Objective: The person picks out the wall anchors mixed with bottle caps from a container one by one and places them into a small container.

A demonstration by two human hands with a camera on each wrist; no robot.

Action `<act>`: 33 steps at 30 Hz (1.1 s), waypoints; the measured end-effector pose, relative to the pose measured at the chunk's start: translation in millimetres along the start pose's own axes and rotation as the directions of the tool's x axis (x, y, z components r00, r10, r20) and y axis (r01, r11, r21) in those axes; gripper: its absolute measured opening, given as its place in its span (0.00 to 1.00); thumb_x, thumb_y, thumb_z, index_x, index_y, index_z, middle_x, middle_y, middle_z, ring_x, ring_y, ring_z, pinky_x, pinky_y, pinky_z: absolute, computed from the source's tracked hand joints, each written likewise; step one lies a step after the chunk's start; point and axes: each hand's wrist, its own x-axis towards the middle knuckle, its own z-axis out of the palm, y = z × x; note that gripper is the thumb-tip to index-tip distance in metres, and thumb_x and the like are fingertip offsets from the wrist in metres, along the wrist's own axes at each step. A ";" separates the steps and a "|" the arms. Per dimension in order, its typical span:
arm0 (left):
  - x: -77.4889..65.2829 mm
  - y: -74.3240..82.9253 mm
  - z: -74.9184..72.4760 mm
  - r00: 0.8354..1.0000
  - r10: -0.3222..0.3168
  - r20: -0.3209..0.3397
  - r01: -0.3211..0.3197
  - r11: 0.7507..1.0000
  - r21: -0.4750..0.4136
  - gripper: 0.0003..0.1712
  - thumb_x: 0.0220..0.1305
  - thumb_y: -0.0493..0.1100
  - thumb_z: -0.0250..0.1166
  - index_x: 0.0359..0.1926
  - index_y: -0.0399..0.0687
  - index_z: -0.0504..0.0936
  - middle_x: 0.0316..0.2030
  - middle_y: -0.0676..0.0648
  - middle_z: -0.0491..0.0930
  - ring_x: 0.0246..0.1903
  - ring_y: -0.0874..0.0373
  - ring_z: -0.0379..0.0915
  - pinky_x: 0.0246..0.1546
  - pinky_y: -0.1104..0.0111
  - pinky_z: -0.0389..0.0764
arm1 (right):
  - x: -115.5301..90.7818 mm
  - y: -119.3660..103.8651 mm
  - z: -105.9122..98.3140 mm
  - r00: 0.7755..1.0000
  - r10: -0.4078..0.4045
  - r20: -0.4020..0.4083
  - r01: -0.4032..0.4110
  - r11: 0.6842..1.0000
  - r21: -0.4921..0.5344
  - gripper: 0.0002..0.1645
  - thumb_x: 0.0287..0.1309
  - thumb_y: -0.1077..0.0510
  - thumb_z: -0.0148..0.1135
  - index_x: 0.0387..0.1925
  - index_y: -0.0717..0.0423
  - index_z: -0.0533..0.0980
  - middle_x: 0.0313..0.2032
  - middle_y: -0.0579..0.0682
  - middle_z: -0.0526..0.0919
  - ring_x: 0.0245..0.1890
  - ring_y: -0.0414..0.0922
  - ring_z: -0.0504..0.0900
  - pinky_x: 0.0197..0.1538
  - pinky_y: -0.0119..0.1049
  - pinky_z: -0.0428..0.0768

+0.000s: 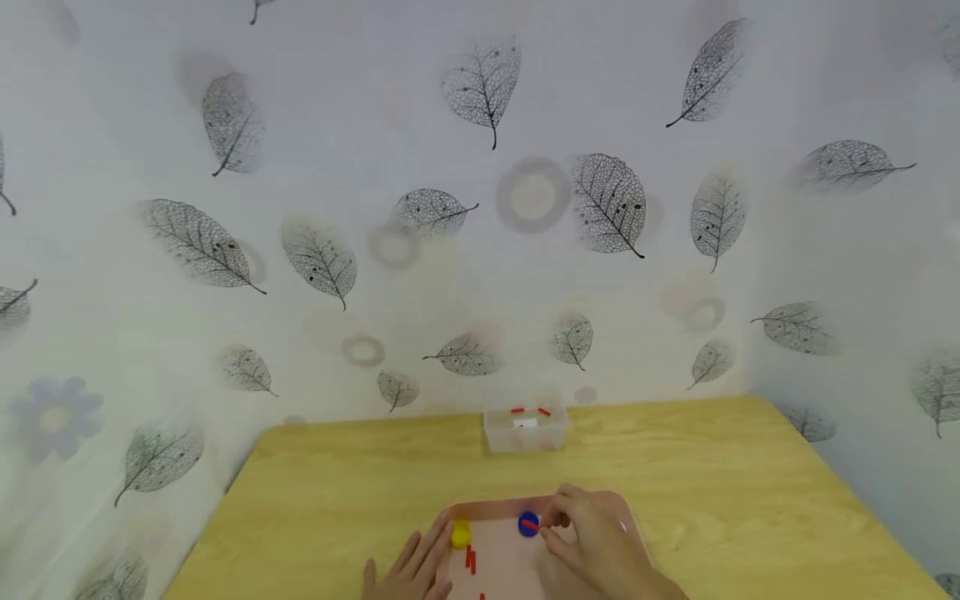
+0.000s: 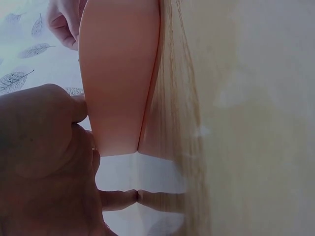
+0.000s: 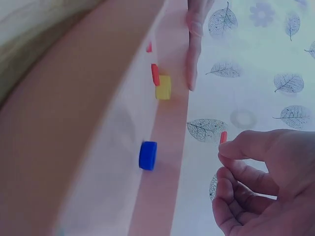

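My right hand (image 1: 596,546) pinches a small red stick (image 3: 223,137) between thumb and index finger. In the head view the stick overlaps a round blue piece (image 1: 528,532); the right wrist view shows it held apart, above that piece. The blue piece lies in a pink tray (image 1: 513,571) near its far wall. A yellow round piece (image 1: 460,536) lies in the far left corner. Several red sticks (image 1: 473,562) lie just nearer than the yellow piece. My left hand (image 1: 412,567) touches the tray's left rim, fingers extended, thumb side against the wall.
A translucent box (image 1: 525,438) stands at the back of the wooden table (image 1: 360,467), close to the wall, with a few red sticks and a white item inside. Leaf-patterned wallpaper (image 1: 420,275) covers the walls behind and beside the table.
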 end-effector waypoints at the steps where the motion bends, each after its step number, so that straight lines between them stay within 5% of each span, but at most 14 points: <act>1: -0.1 0.0 0.4 1.000 0.011 -0.011 -0.011 1.000 0.009 0.36 0.66 0.73 0.34 0.73 0.78 0.42 0.72 0.71 0.38 0.67 0.46 0.56 0.46 0.22 0.44 | 0.5 0.7 -1.1 0.999 -0.033 -0.037 0.031 0.999 -0.037 0.12 0.45 0.65 0.71 0.24 0.46 0.77 0.27 0.34 0.72 0.29 0.32 0.74 0.32 0.26 0.76; 5: 0.8 -0.9 -2.1 0.999 0.040 0.003 -0.040 0.999 0.009 0.36 0.68 0.71 0.33 0.74 0.75 0.41 0.72 0.70 0.36 0.67 0.45 0.56 0.45 0.21 0.45 | 5.9 1.4 -7.7 0.990 -0.088 -0.109 0.072 0.987 -0.144 0.14 0.40 0.63 0.74 0.21 0.44 0.76 0.25 0.34 0.72 0.26 0.32 0.74 0.29 0.24 0.74; 12: 0.0 -3.6 -6.7 0.996 0.081 0.038 -0.081 0.997 -0.003 0.36 0.70 0.69 0.31 0.74 0.70 0.38 0.73 0.67 0.32 0.67 0.42 0.54 0.42 0.20 0.44 | 15.0 1.8 -20.5 1.000 0.007 -0.017 -0.008 1.000 -0.030 0.12 0.46 0.66 0.70 0.23 0.47 0.77 0.27 0.36 0.73 0.27 0.34 0.75 0.30 0.31 0.77; 22: -2.0 -1.2 -14.0 0.988 0.051 0.143 -0.040 0.996 -0.081 0.37 0.68 0.71 0.29 0.74 0.72 0.37 0.73 0.63 0.36 0.70 0.43 0.46 0.46 0.21 0.36 | 28.4 19.5 -28.6 1.000 0.013 -0.009 -0.014 0.996 -0.085 0.10 0.48 0.66 0.69 0.24 0.48 0.78 0.26 0.37 0.74 0.29 0.37 0.76 0.32 0.31 0.78; 33: 0.5 1.2 -11.7 0.993 0.048 0.112 -0.043 0.998 -0.046 0.37 0.69 0.71 0.29 0.74 0.71 0.36 0.73 0.64 0.35 0.69 0.42 0.49 0.44 0.20 0.38 | 50.2 44.8 -26.2 1.000 -0.017 -0.003 0.016 0.994 -0.109 0.09 0.48 0.66 0.69 0.25 0.50 0.78 0.27 0.41 0.76 0.29 0.38 0.76 0.33 0.34 0.79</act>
